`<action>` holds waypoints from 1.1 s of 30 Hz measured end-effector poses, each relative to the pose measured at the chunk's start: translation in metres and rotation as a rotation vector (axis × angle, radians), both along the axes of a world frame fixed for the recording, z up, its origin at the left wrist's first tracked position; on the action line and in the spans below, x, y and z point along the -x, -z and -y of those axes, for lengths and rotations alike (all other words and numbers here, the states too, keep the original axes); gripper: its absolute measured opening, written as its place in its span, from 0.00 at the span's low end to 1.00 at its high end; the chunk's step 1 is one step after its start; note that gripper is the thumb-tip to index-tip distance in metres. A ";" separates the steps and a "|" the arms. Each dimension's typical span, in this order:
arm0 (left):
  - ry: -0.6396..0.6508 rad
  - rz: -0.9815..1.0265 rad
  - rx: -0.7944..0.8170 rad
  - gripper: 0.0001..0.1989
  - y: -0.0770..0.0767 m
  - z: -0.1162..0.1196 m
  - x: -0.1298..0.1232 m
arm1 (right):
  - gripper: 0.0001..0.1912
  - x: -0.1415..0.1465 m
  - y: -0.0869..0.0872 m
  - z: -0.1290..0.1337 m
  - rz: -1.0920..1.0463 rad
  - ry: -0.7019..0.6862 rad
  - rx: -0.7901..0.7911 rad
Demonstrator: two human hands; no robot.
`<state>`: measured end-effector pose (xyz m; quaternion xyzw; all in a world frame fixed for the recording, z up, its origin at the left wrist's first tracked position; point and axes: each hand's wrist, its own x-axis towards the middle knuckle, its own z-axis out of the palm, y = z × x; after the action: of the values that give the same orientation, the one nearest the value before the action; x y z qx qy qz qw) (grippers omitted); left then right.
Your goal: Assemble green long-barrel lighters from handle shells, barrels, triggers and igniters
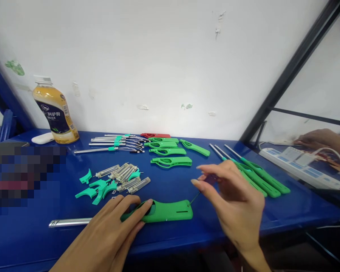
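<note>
A green long-nosed gas lighter (170, 210) lies flat near the table's front edge, its metal tube pointing left. My left hand (113, 226) is closed over its middle, fingers around the trigger opening, pressing it to the table. In my right hand (235, 206), thumb and fingers pinch the dark purple handle of a small screwdriver (211, 178). Its thin shaft slants down to the lighter's right end, where the tip meets a corner. Behind my left hand lie teal triggers (99, 189) and several clear fuel tanks (127, 174).
Green handle shells (171, 162) and a red one (155, 135) lie toward the wall, beside metal tubes with wires (102, 144). Other green lighters (265, 181) rest at right. A drink bottle (55, 113) stands back left. Beyond a power strip (303, 170), another person's hand (314, 138) shows.
</note>
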<state>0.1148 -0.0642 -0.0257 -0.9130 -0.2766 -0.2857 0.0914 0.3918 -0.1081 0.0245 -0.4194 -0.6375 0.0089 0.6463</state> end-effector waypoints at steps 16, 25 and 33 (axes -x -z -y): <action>-0.031 0.000 -0.067 0.20 -0.006 0.001 -0.003 | 0.19 -0.007 0.001 -0.003 0.061 -0.080 0.126; -0.038 -0.027 0.005 0.21 0.001 0.001 0.001 | 0.14 0.001 -0.003 -0.001 0.087 -0.017 0.029; -0.046 -0.076 0.063 0.23 0.002 0.004 0.003 | 0.06 -0.003 -0.008 0.002 0.044 -0.065 0.007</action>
<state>0.1113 -0.0683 -0.0279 -0.9189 -0.3027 -0.2400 0.0797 0.3950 -0.1103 0.0324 -0.4009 -0.6647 0.0226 0.6300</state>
